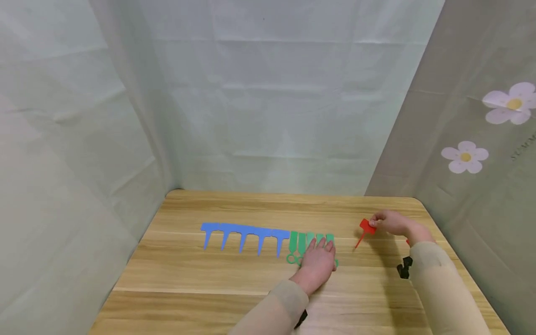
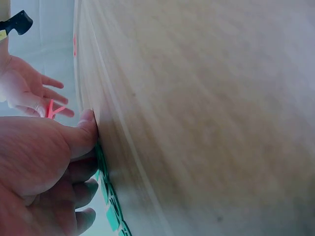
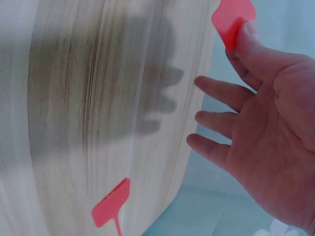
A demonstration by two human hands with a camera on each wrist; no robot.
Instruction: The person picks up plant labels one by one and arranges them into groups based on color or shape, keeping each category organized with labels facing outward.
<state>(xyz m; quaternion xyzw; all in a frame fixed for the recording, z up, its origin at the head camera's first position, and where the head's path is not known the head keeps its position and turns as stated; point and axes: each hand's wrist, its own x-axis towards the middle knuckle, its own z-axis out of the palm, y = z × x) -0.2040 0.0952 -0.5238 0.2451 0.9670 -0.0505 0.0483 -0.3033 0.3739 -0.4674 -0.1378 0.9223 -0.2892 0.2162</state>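
Note:
My left hand [image 1: 319, 263] rests on a row of green tags [image 1: 293, 242] with ring-shaped ends, its fingers spread forward and hiding part of the row. In the left wrist view, the thumb and fingertips are right at the green tags [image 2: 112, 219] on the table. Farther right, my right hand [image 1: 391, 222] pinches a red T-shaped plant label [image 1: 366, 227] by its wide head, its thin stem pointing down. Thumb and forefinger hold that label [image 3: 230, 22] in the right wrist view, while the other fingers stretch out.
Blue T-shaped plant labels [image 1: 251, 231] lie side by side left of the green ones, stems toward me. A second red label [image 3: 112, 202] lies on the wooden table [image 1: 188, 274], mostly behind my right wrist in the head view. Pale curtains [image 1: 268, 116] enclose the table.

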